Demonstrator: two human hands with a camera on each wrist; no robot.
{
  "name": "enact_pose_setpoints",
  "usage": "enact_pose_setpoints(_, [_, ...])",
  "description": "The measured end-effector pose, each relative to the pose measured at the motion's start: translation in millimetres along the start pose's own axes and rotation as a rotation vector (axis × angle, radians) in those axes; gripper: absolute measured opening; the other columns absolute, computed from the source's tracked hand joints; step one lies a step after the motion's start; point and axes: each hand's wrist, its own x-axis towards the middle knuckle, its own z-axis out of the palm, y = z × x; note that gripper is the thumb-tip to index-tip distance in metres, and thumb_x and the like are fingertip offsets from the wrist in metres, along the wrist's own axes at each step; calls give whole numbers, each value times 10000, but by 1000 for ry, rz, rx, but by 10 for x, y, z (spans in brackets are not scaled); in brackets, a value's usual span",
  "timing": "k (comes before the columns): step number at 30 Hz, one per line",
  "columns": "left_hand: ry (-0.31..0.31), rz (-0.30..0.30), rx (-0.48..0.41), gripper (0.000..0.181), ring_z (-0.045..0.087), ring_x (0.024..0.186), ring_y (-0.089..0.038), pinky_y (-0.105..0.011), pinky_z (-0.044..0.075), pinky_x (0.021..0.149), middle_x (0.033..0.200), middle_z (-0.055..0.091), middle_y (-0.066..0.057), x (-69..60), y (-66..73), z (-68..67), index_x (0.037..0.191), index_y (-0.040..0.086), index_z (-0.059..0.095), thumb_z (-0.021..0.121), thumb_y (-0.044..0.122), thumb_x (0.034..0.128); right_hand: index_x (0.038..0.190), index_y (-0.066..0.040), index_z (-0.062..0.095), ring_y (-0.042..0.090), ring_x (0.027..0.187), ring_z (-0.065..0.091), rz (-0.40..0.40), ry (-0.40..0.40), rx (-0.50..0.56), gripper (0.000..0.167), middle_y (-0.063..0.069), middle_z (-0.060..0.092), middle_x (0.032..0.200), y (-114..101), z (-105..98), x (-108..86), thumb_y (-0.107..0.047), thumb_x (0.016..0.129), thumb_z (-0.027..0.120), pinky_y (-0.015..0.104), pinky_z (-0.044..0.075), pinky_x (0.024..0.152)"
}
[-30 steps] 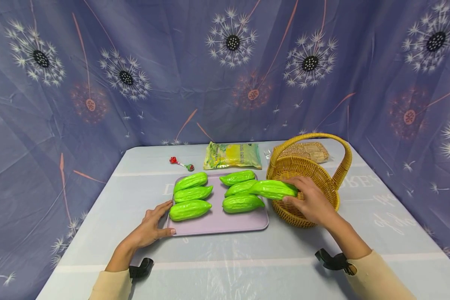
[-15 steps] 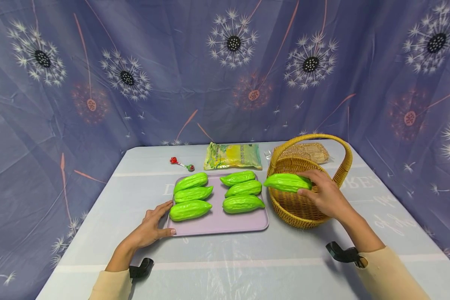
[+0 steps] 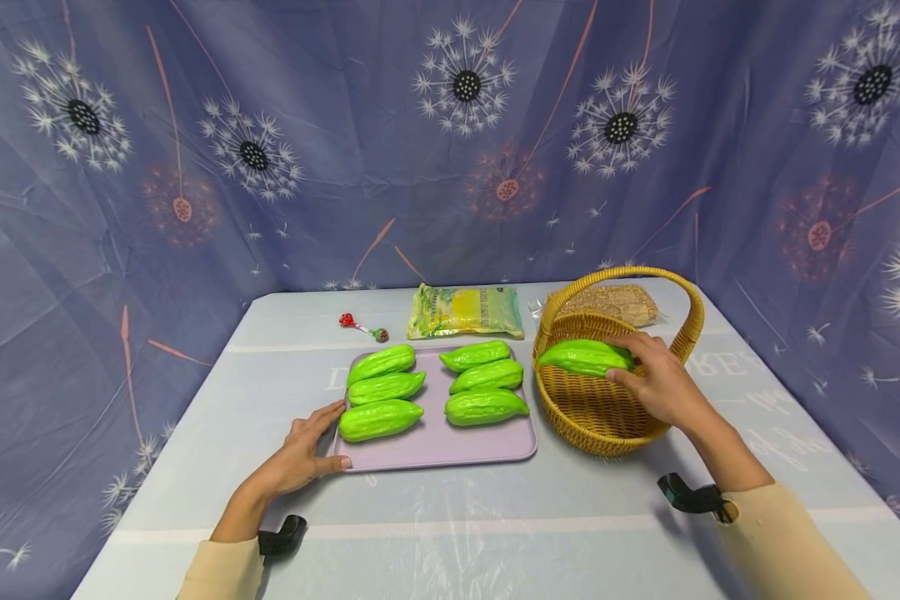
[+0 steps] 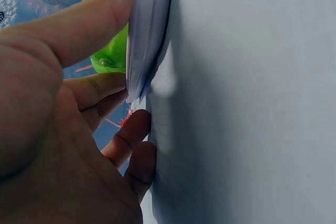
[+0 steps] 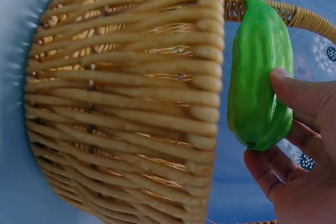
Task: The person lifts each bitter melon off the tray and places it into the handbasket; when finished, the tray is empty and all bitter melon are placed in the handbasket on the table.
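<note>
My right hand (image 3: 660, 379) grips a bright green bitter melon (image 3: 583, 357) by its blunt end. In the right wrist view this bitter melon (image 5: 260, 77) hangs just above the rim of the yellow wicker basket (image 5: 126, 93), its pointed tip away from the thumb. My left hand (image 3: 300, 452) rests at the near left corner of the lilac tray (image 3: 442, 450). Its thumb and fingers lie straight against the rim, as the left wrist view shows. On the tray several bitter melons lie in two columns, one column (image 3: 381, 420) at left and another (image 3: 486, 407) at right.
The wicker basket's tall arched handle (image 3: 622, 272) stands up over its opening. Behind it lies a clear pack of tan food (image 3: 630, 304). A yellow-green packet (image 3: 465, 312) and a small red-and-green item (image 3: 363, 327) sit behind the tray. A patterned curtain (image 3: 450, 208) surrounds the table.
My right hand has carried the bitter melon rightward from over the tray's right column to over the basket, then slightly lower. The left hand and tray have stayed put.
</note>
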Motion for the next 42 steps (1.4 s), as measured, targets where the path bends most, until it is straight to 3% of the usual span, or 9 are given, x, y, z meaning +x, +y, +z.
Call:
enact_pose_setpoints(13, [-5, 8, 3, 879, 318, 1129, -280, -465, 304, 899, 1536, 282, -92, 19, 5, -10, 1468, 102, 329, 763, 381, 756, 1270, -4, 547, 393, 1082, 489, 85, -78, 5, 453, 212, 574, 1161, 82, -80, 124, -95, 847, 683, 531, 376, 857])
enact_pose_setpoints(25, [-2, 15, 4, 879, 323, 1129, -282, -474, 305, 906, 1535, 287, -91, 15, 10, -7, 1466, 96, 333, 764, 380, 755, 1303, -15, 521, 416, 1144, 467, 133, -137, -8, 458, 230, 522, 1252, 128, -122, 271, -128, 879, 654, 566, 378, 890])
enact_pose_setpoints(35, [-4, 0, 3, 880, 318, 1115, -273, -440, 307, 890, 1537, 282, -89, 10, 2, -3, 1468, 102, 330, 767, 372, 754, 1350, -40, 492, 376, 1060, 492, 204, -211, -21, 487, 221, 527, 1252, 142, -166, 433, -161, 900, 631, 500, 393, 823])
enact_pose_setpoints(42, [-4, 1, -1, 877, 310, 1131, -279, -445, 301, 896, 1537, 279, -88, 3, 8, -4, 1467, 102, 330, 766, 369, 755, 1365, -61, 480, 389, 1143, 477, 232, -269, -32, 486, 206, 493, 1318, 186, -163, 555, -190, 915, 613, 534, 384, 899])
